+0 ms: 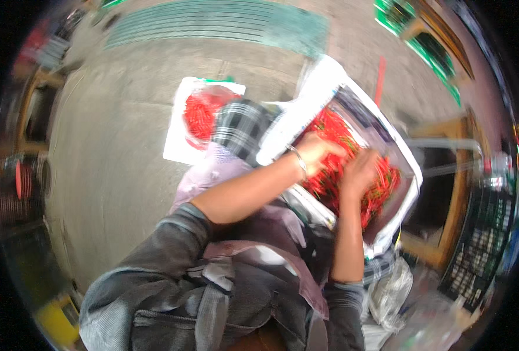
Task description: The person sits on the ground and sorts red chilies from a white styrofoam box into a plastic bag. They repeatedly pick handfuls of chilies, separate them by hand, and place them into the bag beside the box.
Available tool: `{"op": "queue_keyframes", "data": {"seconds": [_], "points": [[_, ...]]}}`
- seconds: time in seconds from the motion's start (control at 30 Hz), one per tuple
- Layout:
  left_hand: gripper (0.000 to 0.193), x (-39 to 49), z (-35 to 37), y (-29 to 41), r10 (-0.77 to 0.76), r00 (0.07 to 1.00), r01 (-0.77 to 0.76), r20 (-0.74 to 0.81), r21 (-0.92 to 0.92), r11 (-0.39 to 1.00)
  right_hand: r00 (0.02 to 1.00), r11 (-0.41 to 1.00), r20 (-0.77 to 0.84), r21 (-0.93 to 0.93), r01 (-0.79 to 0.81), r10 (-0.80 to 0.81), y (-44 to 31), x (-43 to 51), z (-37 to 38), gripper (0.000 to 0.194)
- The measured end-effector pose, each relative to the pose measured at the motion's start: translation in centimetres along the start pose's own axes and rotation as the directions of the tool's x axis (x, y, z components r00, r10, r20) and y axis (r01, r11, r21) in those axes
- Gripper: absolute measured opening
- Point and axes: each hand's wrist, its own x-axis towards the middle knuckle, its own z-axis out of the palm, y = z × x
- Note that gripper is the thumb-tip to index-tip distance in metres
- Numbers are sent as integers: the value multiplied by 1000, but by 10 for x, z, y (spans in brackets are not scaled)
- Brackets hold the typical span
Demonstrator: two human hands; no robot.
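A white-walled open container [406, 191], tilted across my lap, holds a heap of red chili peppers [329, 125] with green stems. My left hand [318, 151], a bracelet at its wrist, reaches over the near side with its fingers among the chilies. Close beside it, my right hand [359, 172] is also at the heap and blurred by motion. Whether either hand grips a chili cannot be made out. Left of my knee, more red chilies [200, 116] fill what looks like a clear plastic bag or bowl on a white box or board [178, 142].
A teal slatted mat [215, 24] lies on the concrete floor [105, 145] ahead. Wooden-framed furniture [454, 188] and a dark crate of pale items [476, 245] stand at the right. Clear plastic bags [391, 294] lie by my right side. A yellow object [57, 322] is at the lower left.
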Motion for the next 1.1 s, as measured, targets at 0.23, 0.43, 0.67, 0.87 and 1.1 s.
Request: {"op": "queue_keyframes", "data": {"seconds": [0.23, 0.43, 0.67, 0.87, 1.1], "points": [[46, -87, -35, 67, 644, 757, -649, 115, 15, 760, 616, 198, 517, 649, -735, 594, 68, -3, -8, 11], [18, -78, -215, 144, 595, 590, -691, -546, 41, 722, 660, 236, 520, 659, -714, 542, 53, -10, -7, 13], [39, -31, -339, 112, 521, 379, -480, -765, 319, 817, 670, 346, 464, 604, -718, 579, 34, -15, -14, 14], [74, -7, -389, 104, 270, 590, -351, -761, 59, 935, 680, 336, 402, 646, -686, 613, 44, -20, -31, 15], [46, 5, -451, 96, 379, 613, -422, -694, 118, 899, 712, 416, 270, 658, -628, 648, 67, -23, -115, 24]]}}
